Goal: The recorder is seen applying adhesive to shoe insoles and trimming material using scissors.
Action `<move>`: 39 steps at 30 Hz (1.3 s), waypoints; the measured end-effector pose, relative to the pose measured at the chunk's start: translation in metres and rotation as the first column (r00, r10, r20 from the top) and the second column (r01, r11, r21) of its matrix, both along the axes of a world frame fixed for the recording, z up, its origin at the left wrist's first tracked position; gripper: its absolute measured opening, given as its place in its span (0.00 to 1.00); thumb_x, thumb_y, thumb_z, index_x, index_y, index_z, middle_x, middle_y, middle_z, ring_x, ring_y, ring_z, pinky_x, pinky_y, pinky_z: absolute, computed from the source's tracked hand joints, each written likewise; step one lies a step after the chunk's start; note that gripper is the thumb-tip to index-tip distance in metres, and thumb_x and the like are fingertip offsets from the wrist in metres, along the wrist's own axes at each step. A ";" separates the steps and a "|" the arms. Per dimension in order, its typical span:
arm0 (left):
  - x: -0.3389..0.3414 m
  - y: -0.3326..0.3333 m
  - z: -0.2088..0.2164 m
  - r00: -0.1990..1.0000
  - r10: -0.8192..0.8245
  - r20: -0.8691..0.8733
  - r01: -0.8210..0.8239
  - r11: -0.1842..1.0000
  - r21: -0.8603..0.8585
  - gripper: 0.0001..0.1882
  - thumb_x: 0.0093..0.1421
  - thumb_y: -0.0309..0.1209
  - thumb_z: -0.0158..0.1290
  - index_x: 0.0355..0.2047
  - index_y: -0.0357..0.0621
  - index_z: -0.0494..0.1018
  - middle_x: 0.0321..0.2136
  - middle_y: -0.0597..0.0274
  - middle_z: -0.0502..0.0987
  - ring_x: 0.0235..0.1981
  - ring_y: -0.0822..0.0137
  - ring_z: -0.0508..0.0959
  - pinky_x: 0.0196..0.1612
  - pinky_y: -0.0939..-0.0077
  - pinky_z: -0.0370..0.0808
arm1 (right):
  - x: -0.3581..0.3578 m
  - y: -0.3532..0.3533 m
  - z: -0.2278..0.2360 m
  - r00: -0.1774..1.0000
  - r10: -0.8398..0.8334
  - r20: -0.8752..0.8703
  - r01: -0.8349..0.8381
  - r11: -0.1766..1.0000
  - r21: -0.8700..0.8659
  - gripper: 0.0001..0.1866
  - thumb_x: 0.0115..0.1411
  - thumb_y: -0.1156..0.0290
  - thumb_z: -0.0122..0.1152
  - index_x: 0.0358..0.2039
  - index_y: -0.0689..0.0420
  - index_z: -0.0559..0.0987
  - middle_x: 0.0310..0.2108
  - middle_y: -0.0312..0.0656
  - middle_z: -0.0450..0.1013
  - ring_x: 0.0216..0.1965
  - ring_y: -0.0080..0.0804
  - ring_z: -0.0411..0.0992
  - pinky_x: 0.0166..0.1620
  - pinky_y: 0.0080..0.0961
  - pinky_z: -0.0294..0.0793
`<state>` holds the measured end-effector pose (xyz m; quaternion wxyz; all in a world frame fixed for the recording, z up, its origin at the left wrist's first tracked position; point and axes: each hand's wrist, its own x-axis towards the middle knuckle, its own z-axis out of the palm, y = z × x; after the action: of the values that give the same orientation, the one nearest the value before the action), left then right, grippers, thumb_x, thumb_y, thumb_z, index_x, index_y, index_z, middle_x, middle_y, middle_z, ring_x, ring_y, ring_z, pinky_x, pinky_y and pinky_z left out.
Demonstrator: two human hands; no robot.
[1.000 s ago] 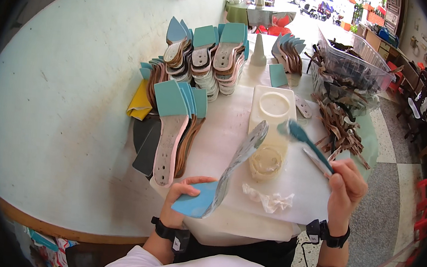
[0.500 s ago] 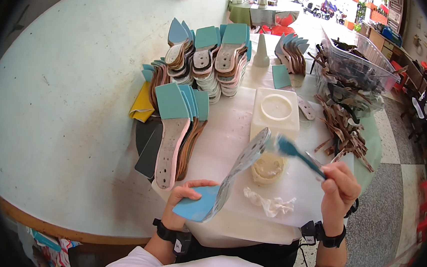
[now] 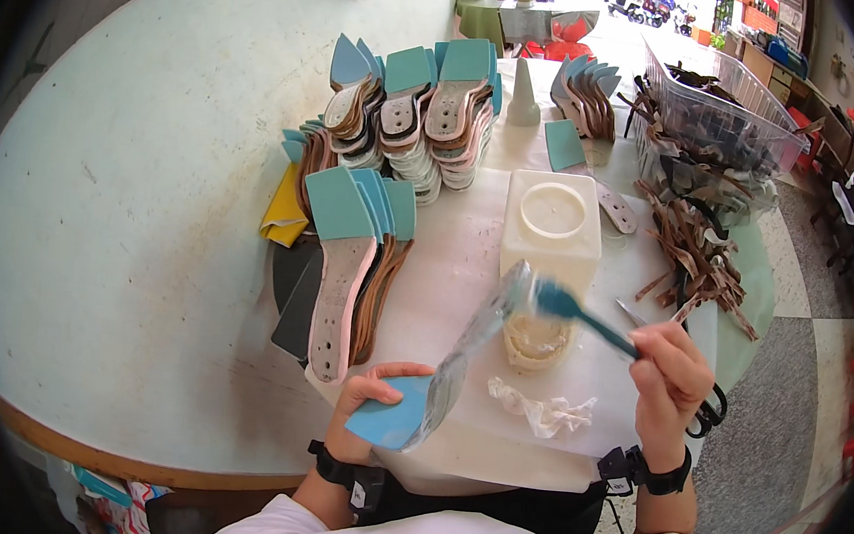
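Note:
My left hand (image 3: 361, 402) grips the bright blue, flat end of a shoe insole (image 3: 468, 351), thumb on top. The insole tilts up and away from me, its narrow edge toward me and its greyish face looking wet. In my right hand (image 3: 672, 379) is a teal-handled brush (image 3: 588, 318), pinched by the handle. Its pale bristles, smeared by motion, are at the insole's raised far end; whether they touch cannot be told. Below that end stands a small tub (image 3: 538, 348) of cream-coloured paste. A crumpled white tissue (image 3: 544, 414) lies between my hands.
Stacks of teal-tipped insoles (image 3: 337, 290) stand to the left, more (image 3: 586, 99) farther back. A white plastic container (image 3: 552, 247) sits behind the tub. On the right are brown strips (image 3: 699, 253), black-handled scissors (image 3: 709, 410) and a clear basket (image 3: 724, 120) of dark scraps.
The brush and my right hand have moved slightly left, bringing the bristles up to the insole's far end. My left hand keeps its hold on the insole, nearly in place.

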<state>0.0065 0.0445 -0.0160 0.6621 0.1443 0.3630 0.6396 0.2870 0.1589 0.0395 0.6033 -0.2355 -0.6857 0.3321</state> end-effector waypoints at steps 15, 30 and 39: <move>0.002 0.000 0.002 0.999 0.033 0.030 -0.034 0.999 0.024 0.30 0.37 0.25 0.48 0.45 0.26 0.68 0.39 0.44 0.75 0.37 0.58 0.78 0.45 0.73 0.74 | 0.001 -0.003 -0.008 1.000 0.018 -0.023 -0.017 0.999 0.049 0.12 0.49 0.77 0.63 0.36 0.67 0.78 0.26 0.43 0.71 0.23 0.23 0.66 0.25 0.15 0.62; 0.003 -0.003 0.000 0.990 0.066 -0.127 -0.064 0.998 0.015 0.30 0.37 0.23 0.47 0.46 0.27 0.68 0.39 0.43 0.75 0.37 0.56 0.78 0.46 0.71 0.74 | 0.000 -0.002 -0.006 0.998 0.058 -0.010 -0.057 0.995 0.078 0.12 0.47 0.78 0.61 0.34 0.68 0.78 0.25 0.42 0.71 0.20 0.20 0.63 0.23 0.15 0.59; 0.000 0.002 0.003 0.996 -0.084 0.038 0.084 0.996 0.001 0.29 0.37 0.25 0.47 0.45 0.27 0.69 0.38 0.44 0.75 0.36 0.57 0.78 0.45 0.73 0.74 | 0.001 -0.004 -0.008 0.999 0.008 -0.048 -0.006 0.999 0.054 0.11 0.49 0.78 0.60 0.34 0.68 0.78 0.24 0.42 0.70 0.21 0.22 0.63 0.23 0.16 0.60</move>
<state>0.0061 0.0462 -0.0128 0.6953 0.1472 0.3443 0.6135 0.2884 0.1552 0.0314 0.6247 -0.2087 -0.6805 0.3211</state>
